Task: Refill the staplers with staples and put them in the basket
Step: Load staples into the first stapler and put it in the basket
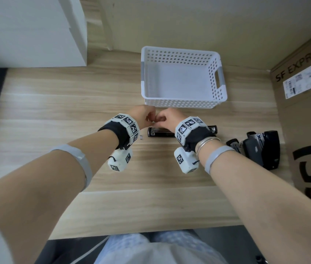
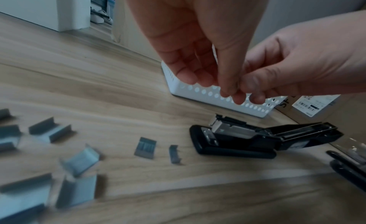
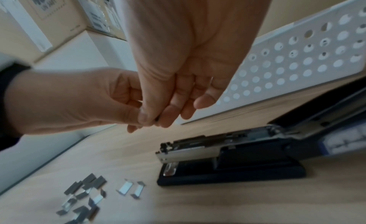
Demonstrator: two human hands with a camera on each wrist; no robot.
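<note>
From the head view my left hand (image 1: 143,115) and right hand (image 1: 168,119) meet just above the open stapler (image 1: 160,132), basket (image 1: 181,103) beyond it. Left wrist: fingertips (image 2: 229,88) pinch something hidden. Right wrist: a dark sliver, probably a staple strip (image 3: 157,118), shows; I should level it over the channel.

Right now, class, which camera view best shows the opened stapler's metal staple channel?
Right wrist: the open stapler lies close, side-on, channel bare. Left wrist shows it smaller. In the head view the right hand covers part.
</note>
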